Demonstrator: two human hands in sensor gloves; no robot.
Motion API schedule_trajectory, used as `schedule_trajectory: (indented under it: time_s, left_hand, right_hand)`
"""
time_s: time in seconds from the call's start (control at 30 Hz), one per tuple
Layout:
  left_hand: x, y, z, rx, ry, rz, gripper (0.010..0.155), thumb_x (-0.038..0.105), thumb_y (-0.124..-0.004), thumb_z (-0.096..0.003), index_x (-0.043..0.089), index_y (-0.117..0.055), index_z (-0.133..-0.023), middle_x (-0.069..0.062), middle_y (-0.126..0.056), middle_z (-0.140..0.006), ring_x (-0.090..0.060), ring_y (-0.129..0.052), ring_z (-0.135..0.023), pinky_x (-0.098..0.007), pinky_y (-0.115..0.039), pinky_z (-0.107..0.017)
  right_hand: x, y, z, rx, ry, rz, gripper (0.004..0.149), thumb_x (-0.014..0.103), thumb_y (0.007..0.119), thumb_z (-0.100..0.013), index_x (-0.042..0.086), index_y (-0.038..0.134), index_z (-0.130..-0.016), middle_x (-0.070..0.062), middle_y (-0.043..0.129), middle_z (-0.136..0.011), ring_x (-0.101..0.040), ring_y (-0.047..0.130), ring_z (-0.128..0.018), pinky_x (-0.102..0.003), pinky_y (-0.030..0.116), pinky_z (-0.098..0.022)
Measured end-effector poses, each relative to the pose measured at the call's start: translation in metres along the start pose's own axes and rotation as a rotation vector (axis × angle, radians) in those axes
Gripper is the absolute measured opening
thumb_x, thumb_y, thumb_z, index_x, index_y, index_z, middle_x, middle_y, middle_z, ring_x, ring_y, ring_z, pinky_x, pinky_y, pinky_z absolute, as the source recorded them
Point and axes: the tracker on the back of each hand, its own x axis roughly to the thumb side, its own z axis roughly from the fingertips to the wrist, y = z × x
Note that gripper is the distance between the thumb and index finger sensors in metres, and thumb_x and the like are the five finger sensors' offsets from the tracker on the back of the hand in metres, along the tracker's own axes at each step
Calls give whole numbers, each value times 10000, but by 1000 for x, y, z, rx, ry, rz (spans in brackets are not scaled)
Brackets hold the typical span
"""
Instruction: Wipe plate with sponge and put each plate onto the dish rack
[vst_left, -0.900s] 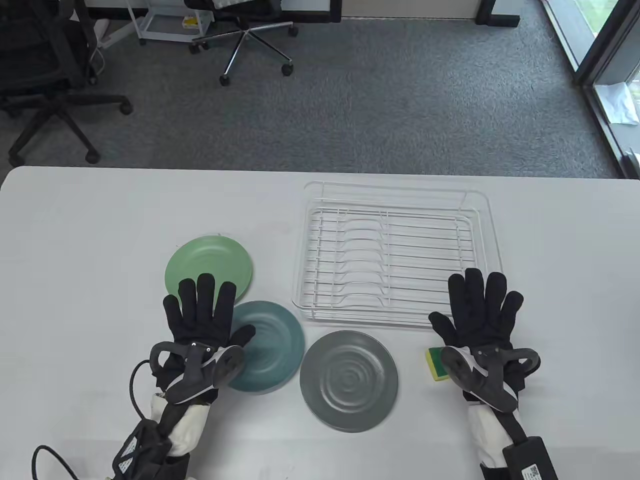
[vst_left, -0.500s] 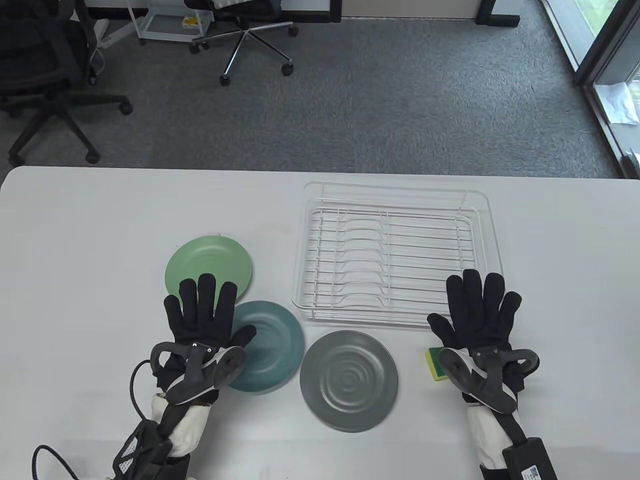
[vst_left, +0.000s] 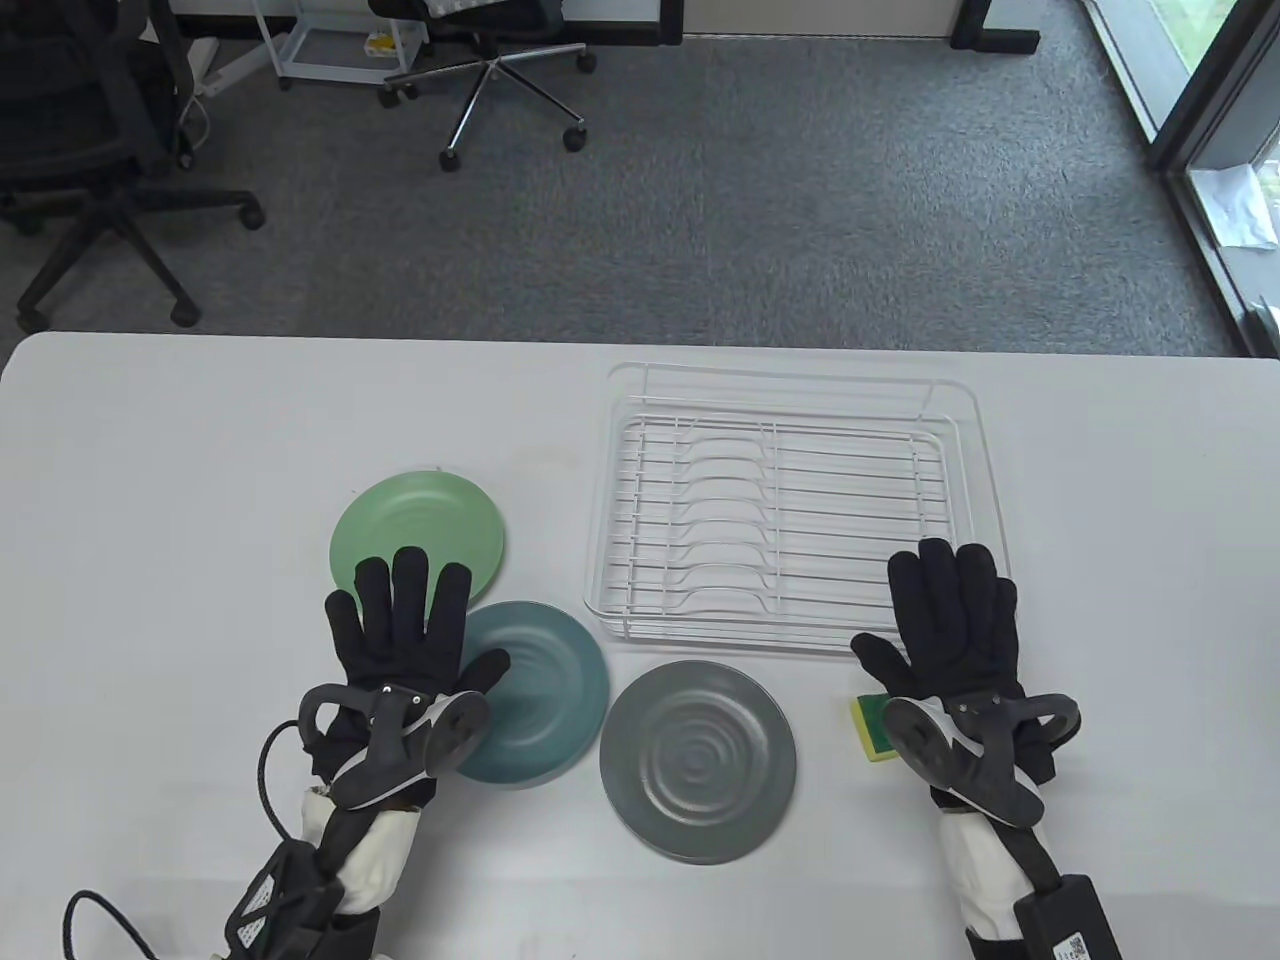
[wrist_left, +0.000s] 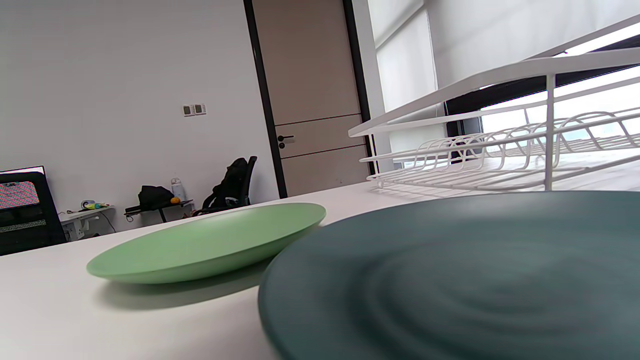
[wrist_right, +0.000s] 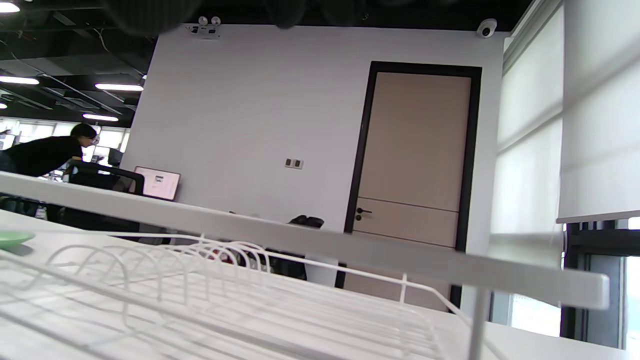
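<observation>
From the table view, three plates lie on the white table: a light green plate farthest and to the left, a teal plate just near-right of it with rims close or touching, and a grey plate nearer and further right, just beside the teal one. One white wire dish rack stands to the right, with no plate in it. One yellow-green sponge lies at the near right, partly under the right hand, whose fingers are stretched flat and grasp nothing, reaching over the rack's near right corner. The left hand is likewise flat with fingers spread, holding nothing, over the near edge of the green plate and the left edge of the teal plate. Beyond the table lie grey carpet and two office chairs.

In the left wrist view, the teal plate fills the near right, the green plate sits behind it, and the rack stands at right; a door and white wall lie beyond.

In the right wrist view, the rack's wires fill the lower frame; a door, a monitor and a person at far left show.
</observation>
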Motion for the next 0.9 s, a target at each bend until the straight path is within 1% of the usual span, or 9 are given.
schedule_trajectory:
  time_s: [0.07, 0.1, 0.2, 0.3, 0.4, 0.53, 0.63, 0.73, 0.9]
  left_hand:
    - [-1, 0, 0, -1, 4, 3, 889, 607, -413, -582, 78, -14, -1175, -367, -11, -1181, -625, 0, -998, -795, -150, -673]
    - [-1, -1, 0, -3, 6, 3, 888, 606, -414, -582, 79, -15, -1175, -368, -45, -1180, -625, -1, -999, -794, -152, -673]
    - [-1, -2, 0, -14, 9, 1, 889, 605, -417, -582, 77, -17, -1175, -369, -44, -1181, -628, -5, -999, -795, -155, -673]
    - [-1, -2, 0, -20, 9, -4, 889, 603, -419, -583, 76, -18, -1175, -370, -46, -1181, -628, -8, -1000, -794, -158, -675]
    - [-1, -2, -1, -19, 9, -5, 887, 600, -420, -585, 74, -20, -1176, -372, -48, -1183, -630, -15, -1002, -794, -163, -675]
    - [-1, -2, -1, -20, 6, -4, 884, 597, -422, -585, 75, -23, -1176, -373, -53, -1183, -629, -18, -1003, -792, -166, -678]
    - [0, -2, -1, -21, -1, -3, 884, 597, -421, -585, 74, -24, -1176, -372, -54, -1185, -630, -21, -1004, -792, -168, -678]
    - [1, -2, -1, -22, -7, -6, 884, 596, -423, -585, 74, -25, -1177, -375, -58, -1185, -631, -22, -1005, -793, -171, -677]
    - [2, -3, -1, -28, -12, -8, 884, 594, -425, -586, 72, -27, -1177, -373, -64, -1188, -630, -54, -1008, -793, -176, -679]
  right_hand:
    - [-2, -5, -1, 36, -41, -37, 796, 496, 665, -524, 129, 362, -1162, -197, 366, -1204, -441, 389, -1058, -549, 470, -791]
    - [-2, -7, -1, 54, -60, -55, 801, 486, 689, -515, 125, 376, -1158, -197, 391, -1197, -436, 426, -1047, -535, 497, -789]
    - [-4, -11, 1, 114, -123, -107, 793, 465, 741, -490, 106, 458, -1137, -201, 498, -1161, -422, 533, -1010, -506, 576, -769]
    - [-3, -6, 4, 224, -173, -118, 751, 442, 773, -478, 108, 539, -1109, -197, 597, -1120, -410, 619, -970, -487, 632, -750]
    - [-3, 5, 7, 321, -207, -125, 677, 425, 788, -476, 127, 633, -1063, -169, 708, -1064, -383, 720, -915, -452, 706, -715]
    - [-2, 24, 9, 479, -223, -112, 697, 409, 798, -474, 116, 604, -1076, -175, 680, -1069, -395, 688, -927, -461, 686, -725]
    - [-3, 34, 12, 568, -225, -69, 744, 407, 800, -472, 96, 555, -1102, -241, 582, -1125, -450, 607, -973, -482, 654, -739]
    - [-4, 43, 14, 629, -223, -55, 797, 407, 799, -472, 75, 495, -1129, -275, 492, -1164, -489, 528, -1006, -508, 607, -754]
    - [-1, 61, 17, 737, -225, 1, 872, 405, 798, -472, 69, 380, -1160, -266, 392, -1191, -508, 433, -1036, -546, 524, -766]
